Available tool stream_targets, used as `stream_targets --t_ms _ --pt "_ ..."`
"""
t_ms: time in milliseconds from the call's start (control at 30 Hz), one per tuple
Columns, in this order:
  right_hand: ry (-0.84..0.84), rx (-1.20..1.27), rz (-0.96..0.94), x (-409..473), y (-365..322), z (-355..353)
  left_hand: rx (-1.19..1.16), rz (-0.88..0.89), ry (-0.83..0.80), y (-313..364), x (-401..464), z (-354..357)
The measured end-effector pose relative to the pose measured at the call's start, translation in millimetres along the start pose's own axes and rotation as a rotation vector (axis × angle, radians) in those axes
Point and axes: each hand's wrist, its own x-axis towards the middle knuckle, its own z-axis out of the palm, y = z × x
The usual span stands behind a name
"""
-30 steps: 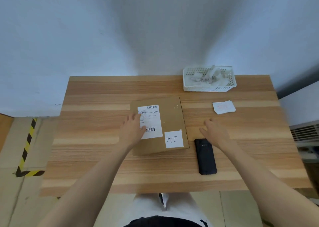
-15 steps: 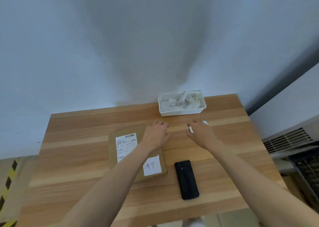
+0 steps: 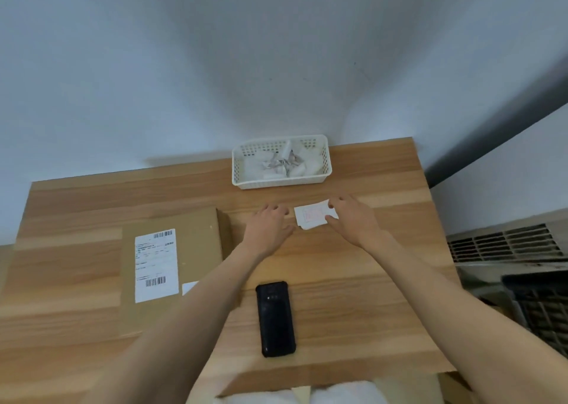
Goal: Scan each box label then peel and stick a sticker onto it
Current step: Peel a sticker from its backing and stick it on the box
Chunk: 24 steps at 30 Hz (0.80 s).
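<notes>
A flat cardboard box (image 3: 196,250) lies on the left of the wooden table (image 3: 353,280), with a white barcode label (image 3: 156,265) on top. My left forearm hides most of a small white sticker (image 3: 189,287) on the box's near edge. A small stack of white stickers (image 3: 310,217) lies in front of the basket. My right hand (image 3: 353,219) pinches the stack's right edge between thumb and forefinger. My left hand (image 3: 270,228) rests on the table just left of the stack, fingers loosely curled and holding nothing. A black handheld scanner (image 3: 275,319) lies face down near the front edge.
A white plastic basket (image 3: 325,170) with crumpled sticker backings stands at the back of the table against the wall. A grey vented unit (image 3: 504,244) stands to the right of the table.
Both hands moved from the box and scanner area forward to the sticker stack. My left hand left the box. The view has swung right, so the box now sits further left.
</notes>
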Motion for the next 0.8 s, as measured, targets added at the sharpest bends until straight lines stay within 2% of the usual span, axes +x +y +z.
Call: stream_targets --t_ms 233,567,800 --pt "-0.097 0.018 0.021 42.3 28.6 22.7 -0.076 -0.084 -0.058 -1.9 45.4 25.1" --pt "-0.151 0.014 0.005 75.5 47.4 55.6 -0.036 -0.112 -0.146 -2.5 87.9 63.9" --pt "-0.09 0.009 -0.058 86.1 45.5 60.2 -0.114 -0.146 -0.076 -0.9 90.8 68.8"
